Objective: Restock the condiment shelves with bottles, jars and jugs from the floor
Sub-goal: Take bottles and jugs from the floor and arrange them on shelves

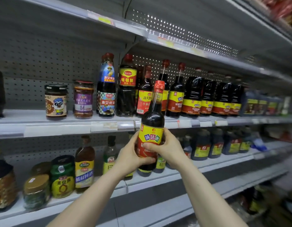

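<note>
Centre of frame: dark sauce bottle (152, 115), red cap, yellow-and-red label, held upright with a slight lean in front of the middle shelf's (60, 126) front edge, not standing on it. Left hand (129, 155) wraps the lower body from the left, fingers curled round beneath the label; right hand (169, 145) grips from the right, thumb pressed across the label. Behind it, a row of dark bottles (192, 95) stands on that shelf, with two jars (83, 99) centre left.
</note>
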